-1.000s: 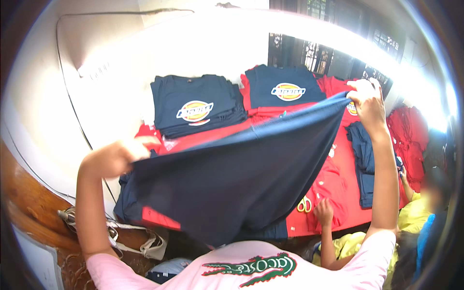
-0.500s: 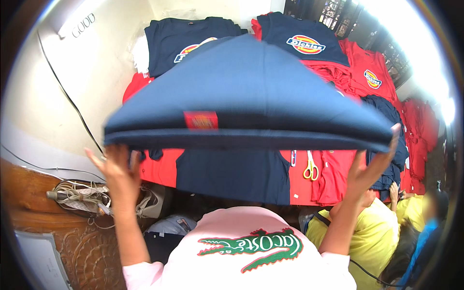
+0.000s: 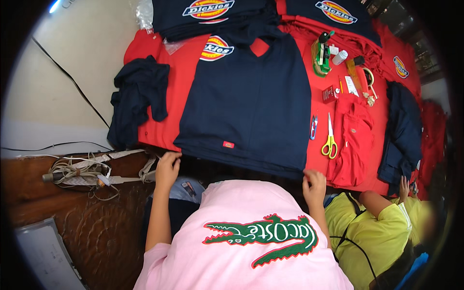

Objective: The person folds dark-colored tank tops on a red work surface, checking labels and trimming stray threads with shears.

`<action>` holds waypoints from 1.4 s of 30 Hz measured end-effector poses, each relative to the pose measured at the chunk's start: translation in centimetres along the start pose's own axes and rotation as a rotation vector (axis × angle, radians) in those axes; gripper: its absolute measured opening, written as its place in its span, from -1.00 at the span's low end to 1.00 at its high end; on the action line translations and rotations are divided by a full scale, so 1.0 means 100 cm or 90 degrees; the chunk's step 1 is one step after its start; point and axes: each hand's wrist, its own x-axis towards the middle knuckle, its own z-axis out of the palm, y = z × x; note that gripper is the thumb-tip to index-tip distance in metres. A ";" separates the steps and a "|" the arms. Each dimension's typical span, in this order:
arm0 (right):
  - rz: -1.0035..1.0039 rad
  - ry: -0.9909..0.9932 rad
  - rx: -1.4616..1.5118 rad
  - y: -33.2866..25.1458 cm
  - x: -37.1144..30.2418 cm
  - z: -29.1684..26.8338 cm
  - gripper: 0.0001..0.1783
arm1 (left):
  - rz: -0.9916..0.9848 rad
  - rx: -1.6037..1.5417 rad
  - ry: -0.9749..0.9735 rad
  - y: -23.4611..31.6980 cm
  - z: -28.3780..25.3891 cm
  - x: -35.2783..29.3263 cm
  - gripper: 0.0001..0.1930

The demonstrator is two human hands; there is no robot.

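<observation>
A dark navy T-shirt (image 3: pixel 246 101) lies spread flat on a red-covered table, its hem toward me and a small red label near the hem. My left hand (image 3: pixel 167 170) is closed at the hem's left corner, by the table's front edge. At the hem's right corner, my right hand (image 3: pixel 315 184) pinches the cloth. To the right of the shirt lie yellow-handled scissors (image 3: pixel 330 145) and small blue thread snips (image 3: pixel 313 127). Beside them is a folded red garment (image 3: pixel 354 140).
Navy shirts with a printed logo (image 3: pixel 212 19) are stacked at the back. A crumpled navy garment (image 3: pixel 140 96) lies left. A green tool (image 3: pixel 321 55), a white bottle (image 3: pixel 340 57) and a tape roll (image 3: pixel 368 77) sit back right. A person in yellow (image 3: pixel 369 232) is at right; coiled cables (image 3: pixel 79 169) hang left.
The navy shirt, raised and stretched between my hands before, now lies flat on the table. Both hands have come down and nearer each other, to the hem at the front edge.
</observation>
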 end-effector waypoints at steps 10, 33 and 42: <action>-0.007 -0.148 0.054 -0.011 0.052 0.024 -0.63 | 0.168 0.160 0.047 0.012 0.020 0.065 -0.62; 0.090 -0.093 0.075 -0.009 0.005 0.005 -0.55 | -0.199 -0.294 0.241 -0.040 0.043 0.016 -0.61; 0.152 -0.464 0.075 0.004 -0.035 -0.024 -0.76 | -0.306 -0.104 -0.153 -0.033 -0.020 -0.049 -0.75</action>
